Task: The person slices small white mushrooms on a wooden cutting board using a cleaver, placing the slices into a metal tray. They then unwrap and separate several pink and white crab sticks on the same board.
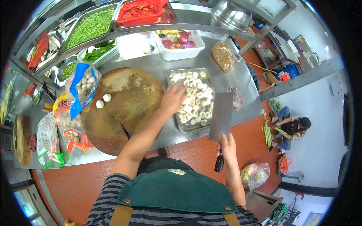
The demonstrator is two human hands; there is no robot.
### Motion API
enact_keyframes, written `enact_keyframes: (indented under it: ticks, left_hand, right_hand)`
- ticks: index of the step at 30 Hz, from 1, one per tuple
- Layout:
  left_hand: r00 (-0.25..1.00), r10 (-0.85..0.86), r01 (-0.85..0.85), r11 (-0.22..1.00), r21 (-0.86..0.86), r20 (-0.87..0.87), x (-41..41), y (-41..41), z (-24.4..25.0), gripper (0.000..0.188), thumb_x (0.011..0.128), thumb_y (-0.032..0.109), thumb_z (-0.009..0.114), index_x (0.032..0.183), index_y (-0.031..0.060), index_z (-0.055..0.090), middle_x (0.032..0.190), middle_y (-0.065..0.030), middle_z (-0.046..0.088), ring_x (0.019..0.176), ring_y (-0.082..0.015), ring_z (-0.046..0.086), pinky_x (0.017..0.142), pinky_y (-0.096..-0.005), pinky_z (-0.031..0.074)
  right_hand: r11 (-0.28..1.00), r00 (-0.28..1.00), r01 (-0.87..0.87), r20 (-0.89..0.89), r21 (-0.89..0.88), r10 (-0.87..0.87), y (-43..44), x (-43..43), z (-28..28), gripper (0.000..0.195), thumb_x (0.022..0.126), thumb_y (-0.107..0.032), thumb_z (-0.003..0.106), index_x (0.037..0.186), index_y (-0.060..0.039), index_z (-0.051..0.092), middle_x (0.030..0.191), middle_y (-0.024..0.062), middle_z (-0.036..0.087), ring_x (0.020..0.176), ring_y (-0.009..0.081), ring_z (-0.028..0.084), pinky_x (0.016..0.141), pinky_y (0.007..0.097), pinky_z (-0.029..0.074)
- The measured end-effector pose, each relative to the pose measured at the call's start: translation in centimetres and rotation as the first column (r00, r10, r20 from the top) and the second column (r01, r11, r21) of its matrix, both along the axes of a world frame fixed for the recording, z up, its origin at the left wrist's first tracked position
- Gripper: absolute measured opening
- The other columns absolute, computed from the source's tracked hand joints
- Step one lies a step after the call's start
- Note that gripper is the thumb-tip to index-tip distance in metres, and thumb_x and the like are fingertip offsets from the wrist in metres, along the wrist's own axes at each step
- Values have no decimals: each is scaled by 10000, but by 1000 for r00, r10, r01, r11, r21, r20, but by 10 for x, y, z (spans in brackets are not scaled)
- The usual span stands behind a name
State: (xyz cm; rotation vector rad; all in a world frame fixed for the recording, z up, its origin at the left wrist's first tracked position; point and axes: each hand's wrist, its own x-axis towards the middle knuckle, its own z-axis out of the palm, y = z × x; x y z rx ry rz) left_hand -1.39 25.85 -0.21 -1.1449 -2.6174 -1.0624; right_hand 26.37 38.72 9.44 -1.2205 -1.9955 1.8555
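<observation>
My right hand (228, 147) grips a cleaver (221, 115) by its dark handle, the broad blade pointing away from me beside the tray. My left hand (174, 97) is spread over the left side of a steel tray (185, 130) of halved white balls (195, 97); whether its fingertips touch them I cannot tell. Two whole white balls (103, 100) lie on the left part of the round wooden chopping block (127, 93), which has a dark crack near its front. An opened blue-and-clear plastic bag (82, 84) of such balls leans at the block's left edge.
More food bags (66, 118) lie left of the block. A white bin (181, 53) of cut vegetables and a tied bag (223, 58) of brown food stand behind. Overhead, a steel shelf (192, 21) carries trays and a bowl. A person (291, 127) sits at right, holding a long green vegetable.
</observation>
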Motion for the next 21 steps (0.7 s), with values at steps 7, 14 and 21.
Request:
enact_keyframes:
  ticks: [7,14,21]
  left_hand:
    - [754,507,-578,814,-55,-418,-37,-138,12,563,805,178,750,1344,136,593,1370,-139,550,1309,-356,461,1097,-527,334]
    - [696,518,-671,716,-193,-497,-62,-239,-9,430,812,158,742,1235,161,664,1220,-32,661,1134,-273,586,1003,-464,414]
    - [893,418,-429,903,-31,-168,-13,-202,13,316,770,245,803,1027,121,667,914,-110,706,916,-328,653,827,-460,459]
  right_hand:
    - [992,999,-7,-52,-130,0,-3,-3,-13,202,1067,-206,449,1148,-29,503,594,46,482,369,135,441,353,286,394]
    - [965,977,-211,-53,-158,205,-12,-44,-22,219,1070,-213,456,1192,-33,484,622,43,488,408,133,458,357,277,410]
    - [892,902,-431,-81,-136,423,-36,-80,-17,210,1059,-199,461,1176,-30,503,702,36,503,488,129,491,395,283,437]
